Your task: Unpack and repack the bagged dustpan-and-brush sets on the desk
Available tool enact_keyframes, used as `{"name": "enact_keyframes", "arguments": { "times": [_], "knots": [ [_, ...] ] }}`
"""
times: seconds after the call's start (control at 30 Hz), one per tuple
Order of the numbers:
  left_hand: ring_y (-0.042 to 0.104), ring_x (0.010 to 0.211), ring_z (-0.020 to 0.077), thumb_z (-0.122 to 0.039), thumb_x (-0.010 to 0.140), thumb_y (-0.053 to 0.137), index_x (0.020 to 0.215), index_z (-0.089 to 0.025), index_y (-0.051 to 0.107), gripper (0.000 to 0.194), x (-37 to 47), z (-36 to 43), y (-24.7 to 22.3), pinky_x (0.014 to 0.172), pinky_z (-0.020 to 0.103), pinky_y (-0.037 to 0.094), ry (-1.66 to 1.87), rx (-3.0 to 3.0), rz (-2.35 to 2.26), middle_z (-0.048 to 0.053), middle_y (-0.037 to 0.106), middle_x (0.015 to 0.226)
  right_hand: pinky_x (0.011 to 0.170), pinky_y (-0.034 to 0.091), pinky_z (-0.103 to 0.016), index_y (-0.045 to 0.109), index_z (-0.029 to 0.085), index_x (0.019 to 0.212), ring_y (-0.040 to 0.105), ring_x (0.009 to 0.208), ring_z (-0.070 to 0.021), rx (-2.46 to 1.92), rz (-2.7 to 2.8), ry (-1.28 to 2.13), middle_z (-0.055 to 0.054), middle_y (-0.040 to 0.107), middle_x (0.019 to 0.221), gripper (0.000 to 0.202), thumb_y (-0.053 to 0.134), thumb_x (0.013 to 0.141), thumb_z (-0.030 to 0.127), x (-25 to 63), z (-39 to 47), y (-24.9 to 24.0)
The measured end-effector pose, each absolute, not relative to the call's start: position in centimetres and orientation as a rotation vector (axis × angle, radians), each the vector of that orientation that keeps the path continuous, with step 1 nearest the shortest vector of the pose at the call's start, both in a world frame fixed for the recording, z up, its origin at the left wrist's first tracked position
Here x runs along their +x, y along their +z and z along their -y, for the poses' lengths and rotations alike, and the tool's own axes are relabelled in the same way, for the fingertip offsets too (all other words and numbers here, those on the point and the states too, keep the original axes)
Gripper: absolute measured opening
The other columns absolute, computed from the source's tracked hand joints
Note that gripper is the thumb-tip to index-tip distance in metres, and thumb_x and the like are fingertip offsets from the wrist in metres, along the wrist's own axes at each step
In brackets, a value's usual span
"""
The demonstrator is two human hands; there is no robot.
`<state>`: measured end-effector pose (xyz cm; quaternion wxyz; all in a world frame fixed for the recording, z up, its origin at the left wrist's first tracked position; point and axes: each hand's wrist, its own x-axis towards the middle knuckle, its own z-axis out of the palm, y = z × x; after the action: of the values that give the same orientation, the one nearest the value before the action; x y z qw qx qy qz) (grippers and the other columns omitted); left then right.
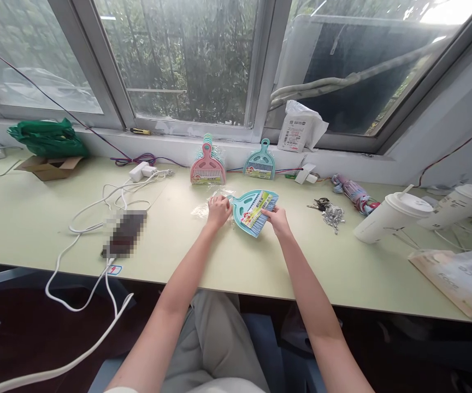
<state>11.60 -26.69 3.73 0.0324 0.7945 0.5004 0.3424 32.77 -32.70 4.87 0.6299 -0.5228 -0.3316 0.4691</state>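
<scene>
A teal mini dustpan [242,205] with a blue-bristled brush and a printed label card is held tilted just above the table. My right hand [277,219] pinches its wide bristle edge, thumb over the card. At the handle end, my left hand [219,210] has its fingers closed round the handle, which is mostly hidden. Crumpled clear plastic wrap [203,210] lies beside and under the left hand. Beyond the hands, several dustpan sets stand stacked behind a pink dustpan [207,164]. Another teal dustpan [259,161] leans by the windowsill to their right.
White cables [76,232] and a blurred dark device [124,233] lie at the left. A cardboard box [49,166] holds a green bag [47,137]. Keys [330,213], a folded umbrella [354,194], white cups [391,215] and a paper bag [457,278] are at the right.
</scene>
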Motion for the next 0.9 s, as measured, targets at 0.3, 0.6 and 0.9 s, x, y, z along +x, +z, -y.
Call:
{"name": "enact_keyframes", "arguments": {
  "times": [0.3,0.6,0.9],
  "knots": [
    [0.052,0.111,0.0218,-0.029,0.086,0.053,0.078,-0.023,0.059,0.012,13.2,28.8,5.5,0.112,0.044,0.02,1.149,2.508,-1.123,0.005,0.061,0.109,0.083,0.057,-0.043,0.068,0.014,0.077,0.068,0.085,-0.0248,-1.099,0.699,1.149,-0.007,0.073,0.085,0.025,0.08,0.055,0.012,31.1,32.6,4.2],
    [0.03,0.138,0.0267,-0.05,0.078,0.063,0.133,-0.024,0.035,0.067,13.8,29.1,6.4,0.111,0.047,0.027,1.77,1.271,-1.181,0.012,0.031,0.148,0.095,0.053,-0.041,0.066,0.016,0.092,0.064,0.103,-0.0251,-0.833,0.56,0.989,-0.008,0.07,0.105,0.041,0.083,0.056,0.027,30.3,32.6,3.7],
    [0.061,0.108,0.0276,-0.054,0.074,0.065,0.119,-0.023,0.055,0.056,15.6,29.2,4.8,0.087,0.042,0.052,0.983,1.134,-0.656,0.01,0.063,0.12,0.089,0.055,-0.041,0.062,0.017,0.097,0.064,0.101,-0.0243,-0.93,0.677,0.979,-0.008,0.069,0.105,0.048,0.083,0.058,0.033,30.4,32.8,4.4]
  ]
}}
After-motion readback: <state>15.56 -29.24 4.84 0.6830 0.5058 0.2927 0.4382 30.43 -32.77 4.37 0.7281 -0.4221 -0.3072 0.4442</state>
